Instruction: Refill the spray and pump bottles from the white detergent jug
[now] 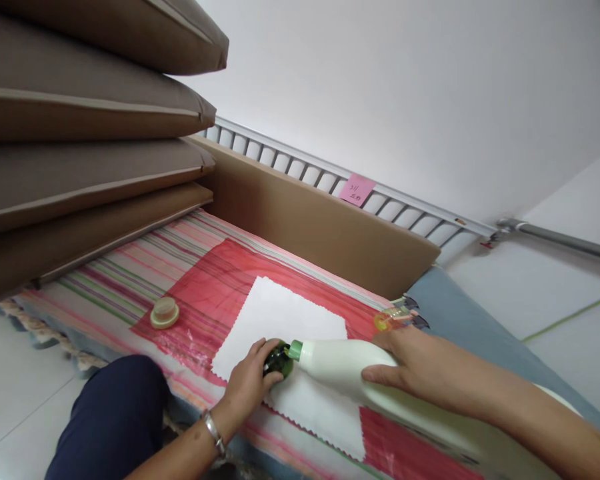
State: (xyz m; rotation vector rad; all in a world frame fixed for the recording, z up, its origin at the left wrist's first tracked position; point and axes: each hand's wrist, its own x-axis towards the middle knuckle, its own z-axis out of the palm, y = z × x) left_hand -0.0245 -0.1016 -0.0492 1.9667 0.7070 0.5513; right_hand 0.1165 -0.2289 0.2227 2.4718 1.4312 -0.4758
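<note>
My left hand [247, 380], a metal bangle on its wrist, is closed around a small dark green, shiny round container [276, 362]. A large pale green bottle [330, 360] lies tilted on its side in my right hand [405, 360], fingers over its top and thumb along the near side. The bottle's green neck [295, 351] points left and meets the mouth of the container; whether liquid flows is too small to tell. Beneath both is a white cloth [300, 310] with zigzag edges, spread over a red translucent sheet [195, 280].
A pale round lid [165, 313] sits on the sheet's left part. Past my right hand lies a clear and yellow plastic item [393, 318], partly hidden. Brown cushions [90, 160] are stacked at left. A brown board [305, 207] leans on a white rail [275, 143] behind the striped cover [115, 283].
</note>
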